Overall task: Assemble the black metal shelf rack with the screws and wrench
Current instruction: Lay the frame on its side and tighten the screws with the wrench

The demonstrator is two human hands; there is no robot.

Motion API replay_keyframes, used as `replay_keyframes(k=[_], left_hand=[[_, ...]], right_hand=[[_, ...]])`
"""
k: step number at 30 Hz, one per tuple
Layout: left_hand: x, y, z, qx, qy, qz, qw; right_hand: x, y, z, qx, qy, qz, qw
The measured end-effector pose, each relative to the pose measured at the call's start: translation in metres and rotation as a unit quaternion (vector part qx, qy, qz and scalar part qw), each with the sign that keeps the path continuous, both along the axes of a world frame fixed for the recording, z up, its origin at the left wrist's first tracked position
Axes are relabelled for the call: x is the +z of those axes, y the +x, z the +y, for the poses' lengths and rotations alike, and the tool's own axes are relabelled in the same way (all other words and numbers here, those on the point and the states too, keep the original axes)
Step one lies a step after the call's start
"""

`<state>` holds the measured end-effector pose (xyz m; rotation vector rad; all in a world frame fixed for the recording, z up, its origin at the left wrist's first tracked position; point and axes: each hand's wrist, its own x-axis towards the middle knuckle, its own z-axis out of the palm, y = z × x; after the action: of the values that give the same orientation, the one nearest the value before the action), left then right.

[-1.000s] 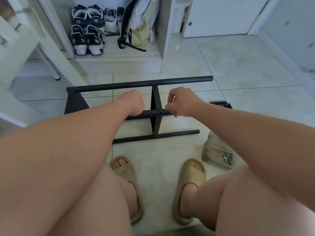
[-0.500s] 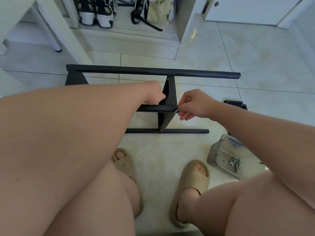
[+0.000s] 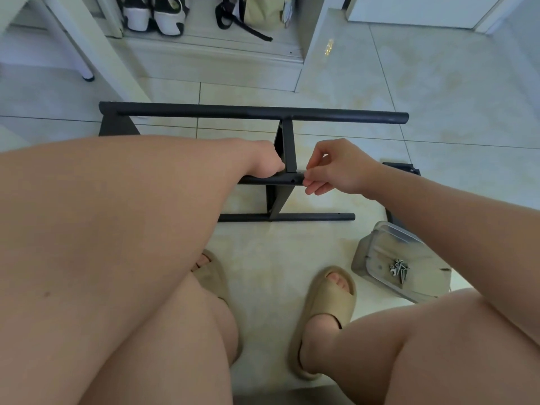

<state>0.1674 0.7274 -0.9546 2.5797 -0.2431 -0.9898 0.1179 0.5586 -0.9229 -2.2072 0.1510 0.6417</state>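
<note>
The black metal rack frame point(image 3: 254, 111) stands on the tiled floor in front of me, with a long top tube, a middle tube, a lower tube and a flat upright plate joining them. My left hand point(image 3: 264, 162) grips the middle tube just left of the plate. My right hand point(image 3: 336, 168) pinches a small silvery tool, apparently the wrench, at the joint on the right end of that middle tube; most of it is hidden by my fingers. Several loose screws point(image 3: 399, 268) lie in a clear plastic box point(image 3: 377, 249) at the right.
Another black rack part point(image 3: 401, 168) lies on the floor behind my right wrist. My two feet in beige slippers point(image 3: 328, 302) sit below the frame. A white table leg point(image 3: 96, 57), shoes point(image 3: 157, 16) and a bag point(image 3: 263, 13) stand beyond the frame.
The view has tilted down and nearer to the frame. My right hand has shifted slightly at the joint, its fingers working the small tool; my left hand keeps its hold on the middle tube.
</note>
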Motion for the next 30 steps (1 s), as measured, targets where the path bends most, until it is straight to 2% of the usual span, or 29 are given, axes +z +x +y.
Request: replay_keyframes(k=[12,19,30], left_hand=[[0.003,-0.004,-0.009,0.007,-0.012,0.013,1.000],[-0.001,-0.002,-0.013,0.011,-0.009,0.004,1.000],[-0.008,0.003,-0.007,0.048,-0.043,0.016,0.998]], right_hand=[[-0.007,-0.002,-0.002,0.012,0.003,0.026,1.000],[-0.013,0.000,-0.001,0.040,-0.011,0.012,0.999],[-0.036,0.002,0.016,0.080,-0.100,-0.040,0.991]])
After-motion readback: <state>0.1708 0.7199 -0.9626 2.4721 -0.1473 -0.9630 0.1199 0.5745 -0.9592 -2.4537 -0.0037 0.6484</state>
